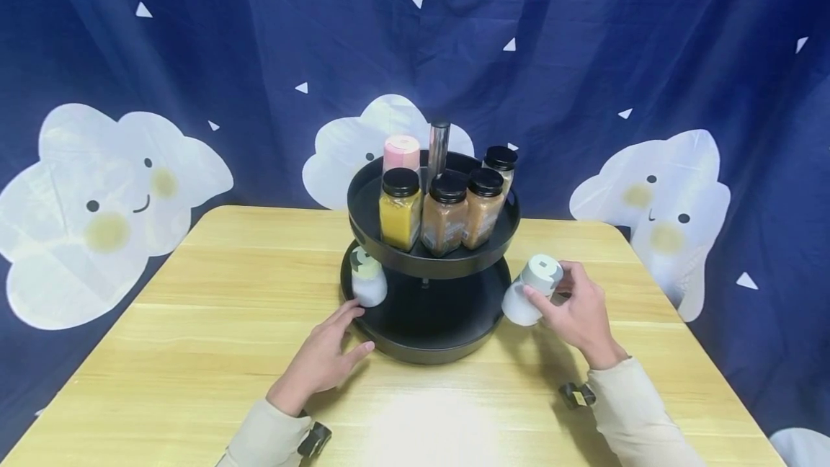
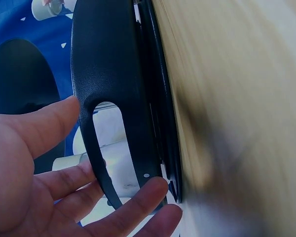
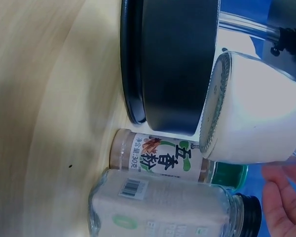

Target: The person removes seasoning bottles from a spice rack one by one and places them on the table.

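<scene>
My right hand [image 1: 577, 312] grips a jar of white contents [image 1: 521, 305] with a grey-and-pale lid, tilted beside the right rim of a black two-tier rack's lower tray [image 1: 424, 353]. In the right wrist view the clear jar [image 3: 261, 108] shows white filling, its base toward that tray. My left hand [image 1: 324, 362] is at the tray's front left, fingers spread and fingertips at the rim. The left wrist view has them around the slot in the tray wall [image 2: 123, 64]. A similar white jar [image 1: 369, 288] stands inside the lower tray at left.
Several black-capped spice jars, one yellow [image 1: 399, 218], a pink-lidded jar [image 1: 400, 152] and a tall dark-capped container [image 1: 439, 146] fill the upper tray [image 1: 447, 267]. In the right wrist view, a green-capped bottle [image 3: 163, 155] and a black-capped jar [image 3: 163, 207] stand on the table beside the rack.
</scene>
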### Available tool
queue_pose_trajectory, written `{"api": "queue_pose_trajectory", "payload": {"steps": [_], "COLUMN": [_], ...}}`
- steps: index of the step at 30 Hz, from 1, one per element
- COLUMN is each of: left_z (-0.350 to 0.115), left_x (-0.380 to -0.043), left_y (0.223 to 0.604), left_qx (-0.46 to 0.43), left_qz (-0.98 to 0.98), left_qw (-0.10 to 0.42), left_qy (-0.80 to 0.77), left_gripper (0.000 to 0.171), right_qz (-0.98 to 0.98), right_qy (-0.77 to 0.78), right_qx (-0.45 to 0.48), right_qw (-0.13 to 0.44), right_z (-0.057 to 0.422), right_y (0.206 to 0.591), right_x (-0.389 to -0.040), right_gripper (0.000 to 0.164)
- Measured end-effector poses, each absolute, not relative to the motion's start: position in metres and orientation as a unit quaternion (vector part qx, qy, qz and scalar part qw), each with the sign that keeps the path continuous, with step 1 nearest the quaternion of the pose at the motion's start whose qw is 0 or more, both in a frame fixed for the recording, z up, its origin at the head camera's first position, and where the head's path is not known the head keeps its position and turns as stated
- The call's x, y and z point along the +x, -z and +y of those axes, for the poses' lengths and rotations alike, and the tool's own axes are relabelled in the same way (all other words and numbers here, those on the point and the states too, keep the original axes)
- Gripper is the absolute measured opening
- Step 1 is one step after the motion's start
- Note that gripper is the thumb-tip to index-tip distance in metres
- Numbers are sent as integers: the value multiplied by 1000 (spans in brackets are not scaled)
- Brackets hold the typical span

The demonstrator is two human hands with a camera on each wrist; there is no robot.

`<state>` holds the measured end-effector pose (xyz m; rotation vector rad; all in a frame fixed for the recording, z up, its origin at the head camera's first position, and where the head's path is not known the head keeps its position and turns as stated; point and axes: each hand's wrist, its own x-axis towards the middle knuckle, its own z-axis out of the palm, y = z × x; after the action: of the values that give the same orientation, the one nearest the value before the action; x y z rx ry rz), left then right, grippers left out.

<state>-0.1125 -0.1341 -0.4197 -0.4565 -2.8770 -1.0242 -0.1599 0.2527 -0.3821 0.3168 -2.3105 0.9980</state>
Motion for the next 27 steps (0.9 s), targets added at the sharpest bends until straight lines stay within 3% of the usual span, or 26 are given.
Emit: {"api": "queue_pose_trajectory", "payload": {"steps": [13, 27], "left_z": [-133, -133], "left_x": [-113, -114], "left_y": [420, 420], "left_qx": [-144, -142], "left_qz": [-931, -931], "left_qw": [25, 23], "left_qy": [335, 335], "left_gripper": [58, 58], "right_qz": [-866, -890], "right_qy": [-368, -334], "right_qx": [124, 115], "right_qw": [314, 288], "right_z": [260, 264], "right_y": [384, 402], "right_x": [-156, -152], "right_gripper": [49, 51]}}
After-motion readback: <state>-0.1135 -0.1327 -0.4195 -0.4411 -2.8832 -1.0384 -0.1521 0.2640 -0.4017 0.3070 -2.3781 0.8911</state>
